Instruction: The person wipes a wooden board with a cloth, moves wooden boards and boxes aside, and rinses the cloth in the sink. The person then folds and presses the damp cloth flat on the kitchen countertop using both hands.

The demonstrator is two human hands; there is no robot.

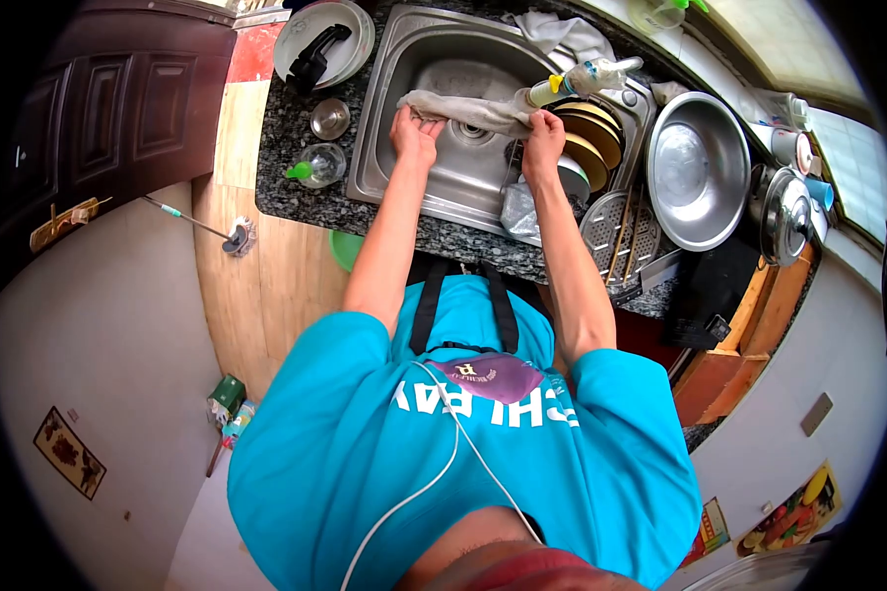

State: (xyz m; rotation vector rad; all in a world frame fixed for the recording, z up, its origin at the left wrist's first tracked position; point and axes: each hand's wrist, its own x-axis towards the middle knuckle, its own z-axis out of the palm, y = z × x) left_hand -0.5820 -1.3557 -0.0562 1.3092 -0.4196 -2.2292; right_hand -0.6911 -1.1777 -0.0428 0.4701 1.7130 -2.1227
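Observation:
A wet greyish-white cloth [471, 111] stretches sideways over the steel sink [389, 74]. Its left end is held by my left hand [416, 136], palm turned partly up and fingers curled at the cloth. My right hand [543, 148] pinches the other end, close to the faucet fitting with a yellow part [552, 87]. Just right of that hand, several plates [591, 123] stand on edge. A clear plastic bag or wrap [519, 209] lies below, near my right forearm. The drain [471, 130] shows under the cloth.
Left of the sink are a stack of white bowls [350, 64] with a black object, a small glass bowl [330, 118] and a bottle with a green cap [317, 165]. At right stand a large steel basin [697, 169], a perforated tray with chopsticks [616, 231] and a lidded pot [786, 212].

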